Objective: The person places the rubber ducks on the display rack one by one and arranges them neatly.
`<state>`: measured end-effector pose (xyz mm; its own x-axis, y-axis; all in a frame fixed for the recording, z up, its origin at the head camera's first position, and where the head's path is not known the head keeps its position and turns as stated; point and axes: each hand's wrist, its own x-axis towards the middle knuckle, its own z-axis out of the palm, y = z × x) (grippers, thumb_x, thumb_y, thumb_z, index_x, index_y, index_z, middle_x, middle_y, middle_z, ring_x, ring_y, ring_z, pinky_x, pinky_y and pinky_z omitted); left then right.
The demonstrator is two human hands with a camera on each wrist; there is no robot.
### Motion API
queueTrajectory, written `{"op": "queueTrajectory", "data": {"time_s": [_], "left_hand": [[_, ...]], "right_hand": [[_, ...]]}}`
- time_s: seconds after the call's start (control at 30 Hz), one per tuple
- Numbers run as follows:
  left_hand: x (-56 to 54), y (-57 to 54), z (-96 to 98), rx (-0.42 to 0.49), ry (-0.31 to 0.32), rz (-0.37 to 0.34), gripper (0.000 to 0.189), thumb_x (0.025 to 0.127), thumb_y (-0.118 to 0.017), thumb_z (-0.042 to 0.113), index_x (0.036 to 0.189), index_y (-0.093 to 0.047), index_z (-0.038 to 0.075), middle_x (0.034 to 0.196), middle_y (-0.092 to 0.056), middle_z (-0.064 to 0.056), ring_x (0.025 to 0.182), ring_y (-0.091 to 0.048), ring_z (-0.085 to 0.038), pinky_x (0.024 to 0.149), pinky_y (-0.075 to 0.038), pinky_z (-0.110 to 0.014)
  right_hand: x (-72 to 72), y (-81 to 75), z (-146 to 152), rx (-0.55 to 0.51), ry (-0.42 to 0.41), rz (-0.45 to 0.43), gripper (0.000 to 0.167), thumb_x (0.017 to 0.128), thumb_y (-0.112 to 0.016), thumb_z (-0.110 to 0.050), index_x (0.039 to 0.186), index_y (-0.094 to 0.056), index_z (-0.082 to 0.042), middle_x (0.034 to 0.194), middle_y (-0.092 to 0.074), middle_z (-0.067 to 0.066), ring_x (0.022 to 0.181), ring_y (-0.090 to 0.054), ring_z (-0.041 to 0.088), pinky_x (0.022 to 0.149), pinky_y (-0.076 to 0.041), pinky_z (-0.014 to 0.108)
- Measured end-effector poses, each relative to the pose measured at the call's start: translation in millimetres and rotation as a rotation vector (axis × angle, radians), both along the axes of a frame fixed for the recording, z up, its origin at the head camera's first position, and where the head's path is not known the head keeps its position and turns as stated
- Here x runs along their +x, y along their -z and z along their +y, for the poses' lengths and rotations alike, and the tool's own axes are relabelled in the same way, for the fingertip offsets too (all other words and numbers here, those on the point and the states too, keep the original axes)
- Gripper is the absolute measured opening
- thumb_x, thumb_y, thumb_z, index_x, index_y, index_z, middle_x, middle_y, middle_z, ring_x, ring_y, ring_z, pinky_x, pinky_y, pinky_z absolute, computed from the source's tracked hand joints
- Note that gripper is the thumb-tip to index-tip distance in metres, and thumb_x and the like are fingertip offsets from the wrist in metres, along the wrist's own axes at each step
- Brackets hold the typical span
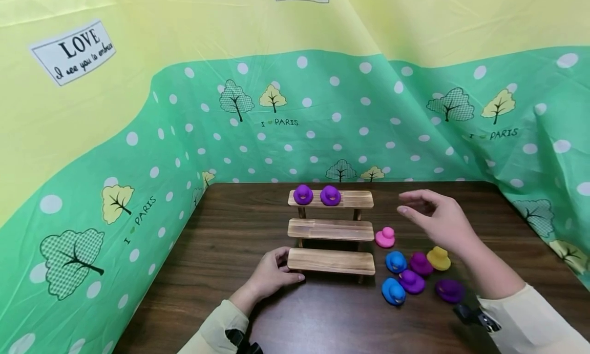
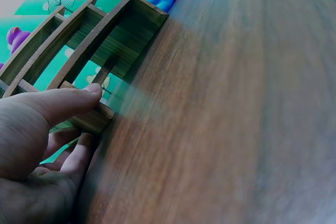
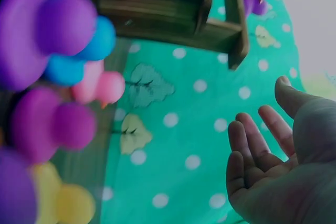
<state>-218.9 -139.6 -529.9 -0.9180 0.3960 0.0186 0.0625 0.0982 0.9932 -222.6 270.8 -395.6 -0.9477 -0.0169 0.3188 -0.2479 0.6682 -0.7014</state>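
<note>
A three-step wooden display stand (image 1: 331,262) stands on the dark table. My left hand (image 1: 272,274) grips the left end of its lowest step; in the left wrist view the thumb (image 2: 68,100) lies over the wood, with the fingers behind it. Two purple rubber ducks (image 1: 303,194) (image 1: 330,195) sit on the top step, toward its left and middle. My right hand (image 1: 440,218) is raised to the right of the stand, fingers apart from the thumb, holding nothing. In the right wrist view its palm (image 3: 273,171) is bare.
Loose rubber ducks lie right of the stand: a pink duck (image 1: 385,237), two blue ducks (image 1: 396,262) (image 1: 394,291), a yellow duck (image 1: 439,258) and several purple ducks (image 1: 412,282). A green and yellow printed cloth (image 1: 322,108) hangs behind the table (image 1: 221,231) and along its sides.
</note>
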Motion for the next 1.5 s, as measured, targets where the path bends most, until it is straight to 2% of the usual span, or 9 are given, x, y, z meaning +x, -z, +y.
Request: {"op": "queueTrajectory", "data": {"time_s": [0.23, 0.43, 0.73, 0.83, 1.0, 1.17, 1.33, 1.5], "left_hand": [[-0.1, 0.2, -0.4, -0.011, -0.005, -0.008, 0.060, 0.078, -0.089, -0.004, 0.131, -0.062, -0.004, 0.123, -0.067, -0.013, 0.108, -0.069, -0.020, 0.095, -0.060, -0.030], [0.3, 0.3, 0.6, -0.021, -0.011, -0.002, 0.058, 0.078, -0.089, -0.005, 0.130, -0.062, -0.004, 0.122, -0.067, -0.012, 0.108, -0.068, -0.022, 0.095, -0.060, -0.030], [-0.6, 0.9, 2.0, -0.012, -0.014, -0.006, 0.058, 0.078, -0.088, -0.007, 0.130, -0.062, -0.005, 0.123, -0.066, -0.012, 0.109, -0.068, -0.023, 0.096, -0.060, -0.030], [-0.8, 1.2, 1.8, -0.011, -0.013, -0.003, 0.058, 0.078, -0.088, -0.007, 0.129, -0.062, -0.005, 0.122, -0.066, -0.013, 0.109, -0.068, -0.023, 0.095, -0.060, -0.030], [-0.7, 1.5, 1.2, -0.022, -0.017, 0.002, 0.057, 0.077, -0.088, -0.006, 0.129, -0.062, -0.005, 0.121, -0.067, -0.012, 0.108, -0.068, -0.023, 0.095, -0.060, -0.029], [-0.7, 2.4, 1.2, -0.026, -0.015, -0.001, 0.058, 0.078, -0.088, -0.006, 0.129, -0.062, -0.005, 0.122, -0.067, -0.012, 0.109, -0.068, -0.023, 0.095, -0.060, -0.029], [-0.5, 2.8, 1.2, -0.012, -0.012, -0.007, 0.058, 0.078, -0.088, -0.007, 0.130, -0.062, -0.005, 0.122, -0.066, -0.012, 0.109, -0.068, -0.023, 0.095, -0.060, -0.030], [-0.3, 2.6, 1.4, 0.000, -0.009, -0.011, 0.058, 0.077, -0.088, -0.008, 0.129, -0.062, -0.006, 0.122, -0.066, -0.013, 0.109, -0.068, -0.023, 0.095, -0.060, -0.031]], "right_hand": [[8.4, 19.8, 31.2, 0.039, 0.008, -0.080, 0.034, 0.100, -0.074, -0.038, 0.124, -0.074, -0.015, 0.110, -0.074, 0.011, 0.082, -0.061, 0.021, 0.057, -0.052, 0.027], [10.5, 38.9, 58.4, 0.136, 0.001, -0.090, 0.029, 0.101, -0.073, -0.034, 0.123, -0.074, -0.014, 0.111, -0.076, 0.012, 0.083, -0.064, 0.018, 0.060, -0.054, 0.025], [15.0, 59.3, 84.5, 0.173, -0.113, -0.176, 0.030, 0.100, -0.071, -0.008, 0.130, -0.072, -0.006, 0.123, -0.072, 0.019, 0.097, -0.066, 0.007, 0.069, -0.057, 0.022], [17.4, 62.3, 89.1, 0.164, -0.147, -0.213, 0.033, 0.098, -0.070, -0.003, 0.131, -0.072, -0.006, 0.128, -0.070, 0.021, 0.088, -0.063, 0.006, 0.064, -0.054, 0.023], [19.8, 67.1, 92.7, 0.164, -0.171, -0.261, 0.034, 0.095, -0.071, 0.000, 0.128, -0.073, -0.005, 0.127, -0.071, 0.020, 0.075, -0.057, 0.011, 0.055, -0.047, 0.027], [21.7, 72.5, 95.2, 0.170, -0.160, -0.286, 0.030, 0.094, -0.073, 0.000, 0.124, -0.074, -0.003, 0.122, -0.072, 0.019, 0.078, -0.058, 0.011, 0.054, -0.049, 0.026], [22.5, 73.5, 98.0, 0.177, -0.145, -0.305, 0.028, 0.094, -0.075, -0.002, 0.122, -0.075, -0.004, 0.122, -0.072, 0.020, 0.086, -0.064, 0.013, 0.060, -0.053, 0.025], [23.5, 74.3, 100.3, 0.221, -0.106, -0.286, 0.024, 0.095, -0.078, -0.012, 0.118, -0.075, -0.006, 0.115, -0.073, 0.015, 0.085, -0.060, 0.012, 0.061, -0.051, 0.024]]}}
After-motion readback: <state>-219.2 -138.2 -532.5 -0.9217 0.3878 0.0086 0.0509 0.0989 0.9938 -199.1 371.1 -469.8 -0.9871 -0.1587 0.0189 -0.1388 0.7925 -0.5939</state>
